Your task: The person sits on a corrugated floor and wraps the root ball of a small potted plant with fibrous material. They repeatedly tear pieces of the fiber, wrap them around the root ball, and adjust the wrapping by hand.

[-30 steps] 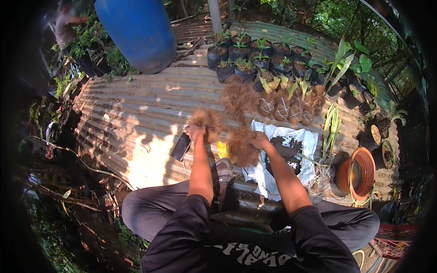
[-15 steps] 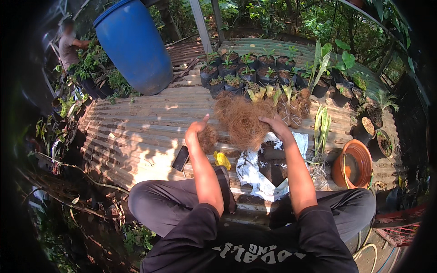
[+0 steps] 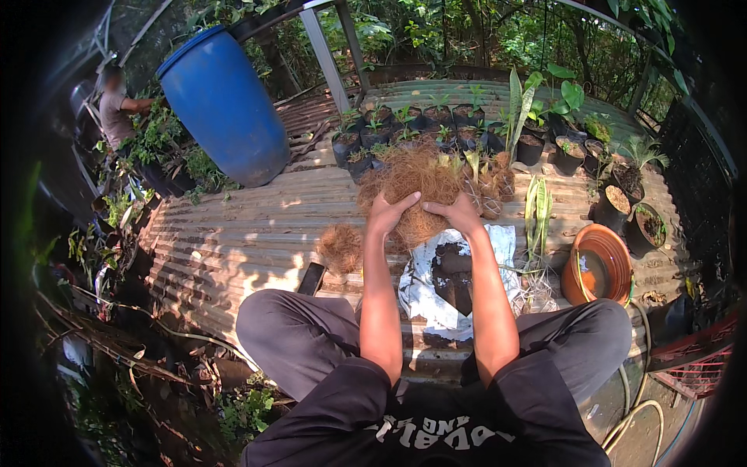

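Observation:
A large wad of brown coconut fibre [image 3: 416,167] is gripped between my left hand [image 3: 387,208] and my right hand [image 3: 450,210], with fingers pushed into it and thumbs on its near side. Below the hands lies a white sack [image 3: 498,249] with dark soil [image 3: 453,286] on it. Another, smaller fibre clump [image 3: 338,247] rests on the corrugated sheet left of my left forearm, beside a black phone [image 3: 310,279]. Loose snake plant leaves with bare roots [image 3: 537,210] lie right of the sack. Fibre-wrapped plant bundles [image 3: 490,194] stand behind my right hand.
Several black bags of seedlings [image 3: 347,148] line the back of the corrugated sheet [image 3: 202,241]. A blue barrel [image 3: 222,105] stands back left, near another person [image 3: 118,117] among plants. An orange bucket [image 3: 577,272] and potted plants [image 3: 646,229] are at right, with hoses beside my knee.
My hands have moved farther from me and closer together with the fibre wad. My left hand was on the lower clump, then apart from it, and now grips the wad. The view tilts higher.

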Demonstrator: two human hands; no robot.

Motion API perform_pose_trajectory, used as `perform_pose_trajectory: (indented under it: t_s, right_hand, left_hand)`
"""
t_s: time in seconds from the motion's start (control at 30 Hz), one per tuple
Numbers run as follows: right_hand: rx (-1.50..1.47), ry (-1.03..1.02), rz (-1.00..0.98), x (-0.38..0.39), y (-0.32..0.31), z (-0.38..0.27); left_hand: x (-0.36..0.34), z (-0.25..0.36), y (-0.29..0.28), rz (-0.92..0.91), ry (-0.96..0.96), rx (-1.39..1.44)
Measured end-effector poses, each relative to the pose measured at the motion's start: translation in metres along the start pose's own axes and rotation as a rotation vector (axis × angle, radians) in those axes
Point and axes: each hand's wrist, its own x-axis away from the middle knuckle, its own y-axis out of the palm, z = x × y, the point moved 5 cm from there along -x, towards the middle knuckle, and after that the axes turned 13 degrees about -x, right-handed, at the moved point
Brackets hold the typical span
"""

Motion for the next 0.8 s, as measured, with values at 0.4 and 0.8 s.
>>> perform_pose_trajectory:
  t_s: [0.4, 0.8]
  right_hand:
    - [0.356, 0.097, 0.066, 0.017, -0.039, -0.025]
    - [0.039, -0.069, 0.221, 0.029, -0.054, -0.027]
  left_hand:
    - [0.024, 0.014, 0.009, -0.078, 0.016, -0.134]
    - [-0.008, -0.011, -0.005, 0.143, 0.080, -0.267]
